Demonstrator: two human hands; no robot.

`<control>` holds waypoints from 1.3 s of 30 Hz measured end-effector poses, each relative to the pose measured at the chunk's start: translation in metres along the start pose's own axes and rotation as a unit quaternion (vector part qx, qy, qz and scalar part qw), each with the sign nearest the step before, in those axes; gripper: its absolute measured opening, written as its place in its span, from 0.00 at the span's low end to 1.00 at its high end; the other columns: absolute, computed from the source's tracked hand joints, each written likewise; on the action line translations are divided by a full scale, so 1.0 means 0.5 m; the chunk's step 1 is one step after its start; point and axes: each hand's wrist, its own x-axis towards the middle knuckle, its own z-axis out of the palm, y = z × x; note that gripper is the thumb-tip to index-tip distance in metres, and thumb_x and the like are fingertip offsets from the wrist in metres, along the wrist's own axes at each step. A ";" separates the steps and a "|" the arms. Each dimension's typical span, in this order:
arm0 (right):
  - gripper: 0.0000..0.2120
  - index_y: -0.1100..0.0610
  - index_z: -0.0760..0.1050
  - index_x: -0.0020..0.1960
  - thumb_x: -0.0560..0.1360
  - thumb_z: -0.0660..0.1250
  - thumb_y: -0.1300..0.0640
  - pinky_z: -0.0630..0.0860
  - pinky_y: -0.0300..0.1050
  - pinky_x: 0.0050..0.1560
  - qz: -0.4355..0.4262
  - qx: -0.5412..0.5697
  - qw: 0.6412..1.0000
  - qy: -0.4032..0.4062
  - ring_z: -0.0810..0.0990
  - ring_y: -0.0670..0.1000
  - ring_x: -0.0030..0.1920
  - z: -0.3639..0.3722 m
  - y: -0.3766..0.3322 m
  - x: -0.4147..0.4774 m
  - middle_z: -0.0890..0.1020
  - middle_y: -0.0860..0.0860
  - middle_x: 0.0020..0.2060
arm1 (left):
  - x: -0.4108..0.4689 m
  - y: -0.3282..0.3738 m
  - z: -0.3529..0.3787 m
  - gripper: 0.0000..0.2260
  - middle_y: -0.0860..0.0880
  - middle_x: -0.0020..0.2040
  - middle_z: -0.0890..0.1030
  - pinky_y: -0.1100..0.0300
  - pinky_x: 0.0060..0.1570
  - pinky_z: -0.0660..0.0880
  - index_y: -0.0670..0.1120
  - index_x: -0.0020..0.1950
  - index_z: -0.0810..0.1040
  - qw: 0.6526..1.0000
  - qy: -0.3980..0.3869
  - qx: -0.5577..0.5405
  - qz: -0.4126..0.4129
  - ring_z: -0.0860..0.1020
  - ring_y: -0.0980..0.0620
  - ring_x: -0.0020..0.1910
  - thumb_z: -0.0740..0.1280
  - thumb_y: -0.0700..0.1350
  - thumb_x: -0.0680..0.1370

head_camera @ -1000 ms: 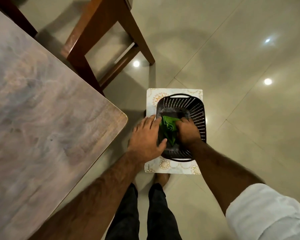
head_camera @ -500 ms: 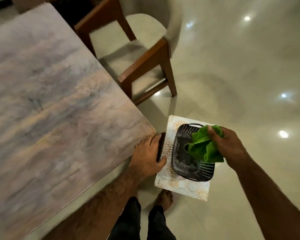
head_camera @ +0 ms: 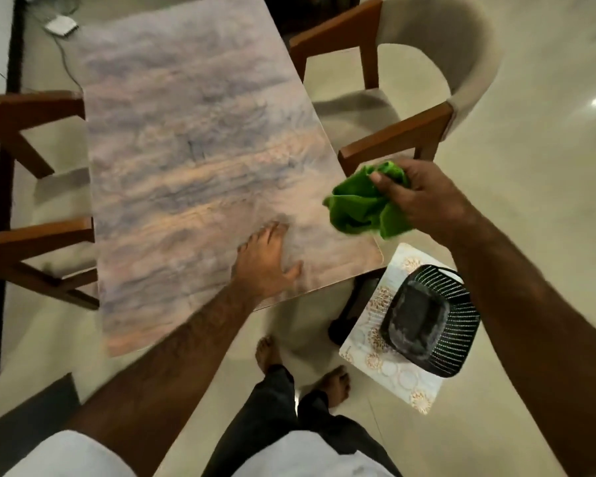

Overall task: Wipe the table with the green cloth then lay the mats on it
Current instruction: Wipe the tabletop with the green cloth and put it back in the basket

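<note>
Cloth (head_camera: 362,208), bunched in the gripping right hand (head_camera: 420,197) over the near right desk (head_camera: 186,149) corner, could skip patches if wiped wadded; left hand (head_camera: 262,266) rests flat, uncurled.

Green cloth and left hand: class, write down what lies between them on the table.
In the head view, only bare table shows between the green cloth, gripped by the right hand, and the left hand, which rests flat on the table.

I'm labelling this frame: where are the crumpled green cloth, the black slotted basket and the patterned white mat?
Crumpled green cloth (head_camera: 358,208), head view, bunched middle folds.
Black slotted basket (head_camera: 460,323), head view, slotted right wall.
Patterned white mat (head_camera: 393,373), head view, bare near edge.
</note>
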 end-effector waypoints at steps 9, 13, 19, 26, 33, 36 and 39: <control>0.28 0.51 0.75 0.80 0.85 0.68 0.38 0.78 0.57 0.71 -0.020 -0.272 0.946 -0.173 0.80 0.58 0.69 0.310 0.162 0.064 0.82 0.57 0.71 | 0.070 -0.139 0.016 0.43 0.44 0.88 0.60 0.35 0.78 0.65 0.51 0.87 0.59 0.997 -0.056 0.043 -0.016 0.61 0.37 0.85 0.66 0.71 0.78; 0.33 0.50 0.65 0.86 0.86 0.58 0.36 0.66 0.68 0.81 0.003 -0.402 0.904 -0.143 0.58 0.64 0.86 0.393 0.265 0.095 0.62 0.58 0.87 | 0.115 -0.186 0.044 0.51 0.44 0.90 0.47 0.25 0.81 0.50 0.54 0.89 0.50 0.990 -0.109 0.087 0.003 0.47 0.34 0.88 0.64 0.77 0.75; 0.41 0.42 0.42 0.90 0.85 0.57 0.32 0.56 0.74 0.82 0.008 -0.450 0.890 -0.074 0.36 0.65 0.88 0.458 0.323 0.142 0.37 0.56 0.89 | 0.166 -0.231 0.067 0.62 0.47 0.89 0.33 0.20 0.79 0.44 0.58 0.89 0.39 0.983 -0.159 0.086 -0.022 0.37 0.33 0.87 0.70 0.82 0.68; 0.47 0.41 0.47 0.90 0.77 0.61 0.30 0.53 0.71 0.85 -0.004 -0.444 0.896 -0.015 0.39 0.68 0.88 0.511 0.345 0.115 0.43 0.57 0.90 | 0.179 -0.234 0.073 0.68 0.50 0.88 0.31 0.20 0.79 0.48 0.61 0.89 0.38 0.982 -0.173 0.065 -0.036 0.37 0.34 0.88 0.77 0.79 0.63; 0.41 0.41 0.49 0.90 0.83 0.54 0.27 0.59 0.70 0.83 -0.037 -0.464 0.885 -0.003 0.43 0.67 0.89 0.489 0.389 0.090 0.46 0.58 0.90 | 0.179 -0.233 0.078 0.70 0.52 0.88 0.30 0.21 0.80 0.48 0.63 0.88 0.37 0.983 -0.170 0.058 -0.046 0.36 0.36 0.88 0.78 0.79 0.60; 0.44 0.50 0.50 0.90 0.81 0.57 0.31 0.57 0.74 0.83 0.014 -0.474 0.880 0.018 0.42 0.69 0.88 0.458 0.408 0.087 0.46 0.61 0.89 | 0.179 -0.239 0.079 0.70 0.52 0.88 0.30 0.21 0.80 0.47 0.63 0.88 0.36 0.982 -0.172 0.059 -0.042 0.35 0.36 0.88 0.77 0.80 0.60; 0.46 0.54 0.50 0.90 0.78 0.59 0.36 0.52 0.75 0.84 0.060 -0.465 0.882 0.046 0.40 0.69 0.88 0.411 0.423 0.110 0.44 0.63 0.89 | 0.181 -0.239 0.078 0.70 0.50 0.88 0.29 0.20 0.80 0.48 0.63 0.87 0.34 0.982 -0.174 0.065 -0.037 0.35 0.34 0.87 0.76 0.81 0.60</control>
